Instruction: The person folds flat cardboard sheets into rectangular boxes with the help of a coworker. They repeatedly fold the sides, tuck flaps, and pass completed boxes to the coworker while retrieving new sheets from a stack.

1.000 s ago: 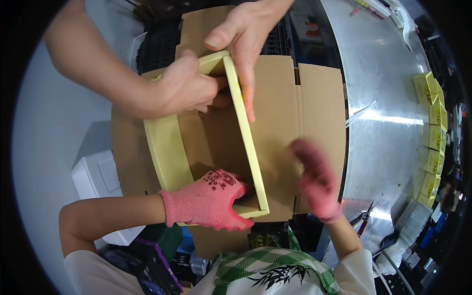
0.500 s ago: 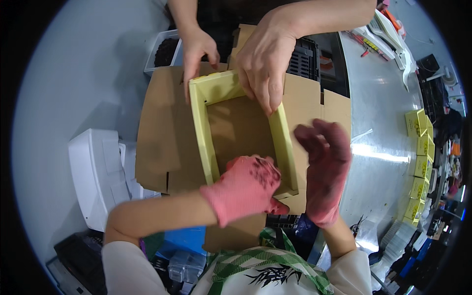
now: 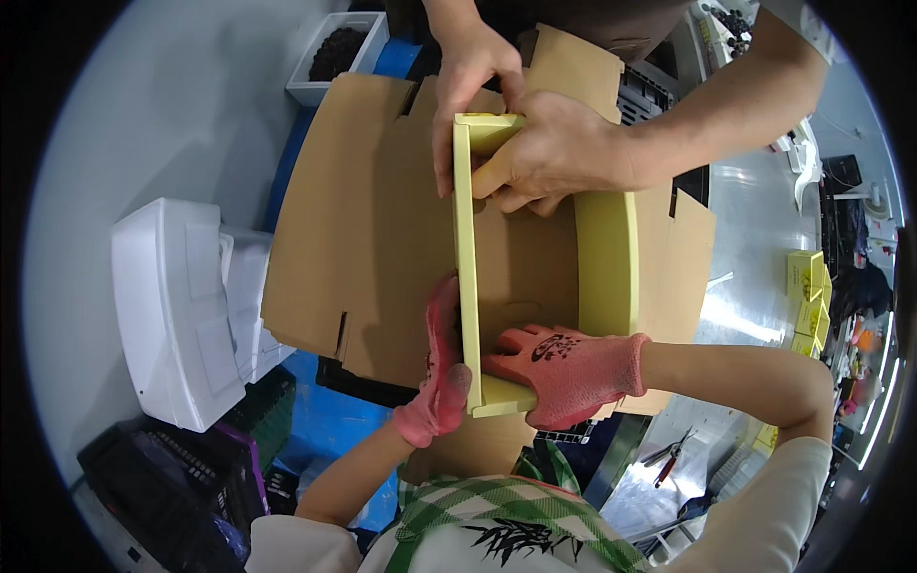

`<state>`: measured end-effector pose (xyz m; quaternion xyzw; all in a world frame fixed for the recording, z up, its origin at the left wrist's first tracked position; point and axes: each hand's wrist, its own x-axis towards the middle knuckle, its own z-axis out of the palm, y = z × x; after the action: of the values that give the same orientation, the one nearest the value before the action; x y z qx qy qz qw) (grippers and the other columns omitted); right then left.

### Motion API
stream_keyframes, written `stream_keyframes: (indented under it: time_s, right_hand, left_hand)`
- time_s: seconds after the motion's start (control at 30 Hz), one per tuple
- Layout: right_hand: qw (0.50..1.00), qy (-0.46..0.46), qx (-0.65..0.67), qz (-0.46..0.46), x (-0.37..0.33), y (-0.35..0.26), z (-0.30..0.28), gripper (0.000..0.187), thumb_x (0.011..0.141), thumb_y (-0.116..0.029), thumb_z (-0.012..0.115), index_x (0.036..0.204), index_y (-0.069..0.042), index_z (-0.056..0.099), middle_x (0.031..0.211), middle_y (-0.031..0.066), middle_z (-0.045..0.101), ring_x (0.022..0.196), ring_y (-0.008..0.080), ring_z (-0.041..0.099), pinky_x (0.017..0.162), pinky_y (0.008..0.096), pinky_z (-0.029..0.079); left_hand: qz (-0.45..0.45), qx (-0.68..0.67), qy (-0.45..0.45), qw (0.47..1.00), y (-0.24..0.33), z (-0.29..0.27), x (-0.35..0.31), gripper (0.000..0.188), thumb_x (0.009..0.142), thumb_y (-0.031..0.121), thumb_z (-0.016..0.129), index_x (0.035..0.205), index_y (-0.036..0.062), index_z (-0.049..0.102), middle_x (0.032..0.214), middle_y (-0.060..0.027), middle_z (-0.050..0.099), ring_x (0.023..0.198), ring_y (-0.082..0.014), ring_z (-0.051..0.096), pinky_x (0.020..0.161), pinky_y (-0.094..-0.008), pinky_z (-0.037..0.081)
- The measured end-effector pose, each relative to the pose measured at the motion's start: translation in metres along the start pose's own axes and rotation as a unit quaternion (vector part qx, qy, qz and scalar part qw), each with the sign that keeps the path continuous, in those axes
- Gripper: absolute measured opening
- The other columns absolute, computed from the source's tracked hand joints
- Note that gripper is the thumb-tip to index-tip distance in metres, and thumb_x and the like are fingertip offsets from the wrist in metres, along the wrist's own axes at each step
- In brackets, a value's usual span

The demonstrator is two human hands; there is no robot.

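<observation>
A pale yellow cardboard box (image 3: 608,263) with its top uncovered stands among the hands over flat brown cardboard. My right hand (image 3: 585,374), in a pink glove with dark print, grips its near wall: the fingers reach inside and the thumb side stays outside. At the near left corner, my left hand (image 3: 440,368), also gloved in pink, rests with fingers stretched along the outer face of the left wall. Another person's bare hands hold the far end, one hand (image 3: 474,76) outside the far left corner and the other hand (image 3: 549,148) with fingers reaching inside.
Large flattened brown cardboard (image 3: 358,224) lies under the box. White plastic housing (image 3: 181,310) is at the left, and a white bin (image 3: 374,43) with dark contents is at the far left. Yellow boxes (image 3: 810,306) line the metal table (image 3: 755,272); pliers (image 3: 669,465) lie near right.
My right hand has come onto the near wall, and my left has moved from inside the box to its left outer side. The box has turned slightly; the other person's right-side hand reaches further inside.
</observation>
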<state>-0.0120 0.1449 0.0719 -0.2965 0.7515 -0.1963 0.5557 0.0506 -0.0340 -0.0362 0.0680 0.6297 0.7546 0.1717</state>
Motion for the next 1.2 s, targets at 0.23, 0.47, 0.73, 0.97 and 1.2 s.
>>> stream_keyframes:
  time_s: [0.23, 0.47, 0.73, 0.97, 1.2]
  right_hand:
    - [0.997, -0.057, 0.003, -0.056, 0.020, 0.013, -0.002, 0.081, 0.063, -0.020, 0.062, 0.137, 0.000, 0.037, 0.135, 0.0207, 0.039, 0.126, 0.0364, 0.039, 0.107, 0.0427, 0.034]
    - [0.991, -0.131, -0.016, -0.019, 0.024, 0.007, -0.019, 0.092, 0.057, -0.024, 0.065, 0.140, -0.001, 0.033, 0.137, 0.0206, 0.036, 0.130, 0.0381, 0.034, 0.109, 0.0457, 0.032]
    - [0.999, 0.000, -0.046, -0.028, 0.004, 0.000, -0.011, 0.056, 0.062, -0.011, 0.059, 0.116, 0.002, 0.051, 0.096, 0.0207, 0.064, 0.094, 0.0370, 0.062, 0.079, 0.0414, 0.051]
    - [0.989, 0.114, -0.090, 0.021, -0.020, -0.004, -0.005, 0.049, 0.060, -0.012, 0.064, 0.107, 0.000, 0.054, 0.089, 0.0169, 0.065, 0.084, 0.0320, 0.064, 0.076, 0.0402, 0.051]
    - [0.709, 0.704, -0.005, -0.041, -0.082, 0.005, 0.093, 0.071, 0.070, -0.016, 0.078, 0.131, -0.001, 0.045, 0.130, 0.0184, 0.049, 0.121, 0.0339, 0.048, 0.100, 0.0425, 0.041]
  left_hand:
    - [0.002, 0.096, 0.038, 0.995, 0.008, 0.017, 0.012, 0.087, 0.089, 0.058, 0.039, 0.150, 0.0034, 0.009, 0.151, -0.0172, 0.017, 0.137, -0.0325, 0.023, 0.110, -0.0415, 0.028]
    - [-0.107, -0.076, -0.018, 0.991, 0.016, -0.002, 0.013, 0.069, 0.095, 0.035, 0.039, 0.150, 0.0030, 0.013, 0.152, -0.0135, 0.016, 0.140, -0.0281, 0.019, 0.115, -0.0401, 0.015]
    - [0.077, 0.091, 0.245, 0.962, -0.004, -0.010, 0.026, 0.054, 0.101, 0.029, 0.034, 0.146, -0.0001, 0.025, 0.143, -0.0149, 0.039, 0.134, -0.0265, 0.034, 0.110, -0.0379, 0.030]
    - [0.047, -0.160, 0.068, 0.984, -0.008, 0.021, 0.048, 0.055, 0.101, 0.032, 0.036, 0.144, -0.0004, 0.030, 0.142, -0.0143, 0.041, 0.133, -0.0278, 0.036, 0.113, -0.0373, 0.024]
    - [0.179, 0.382, 0.257, 0.869, 0.021, -0.068, 0.020, 0.061, 0.088, 0.018, 0.064, 0.139, 0.0012, 0.036, 0.142, -0.0180, 0.037, 0.134, -0.0292, 0.034, 0.111, -0.0427, 0.028]
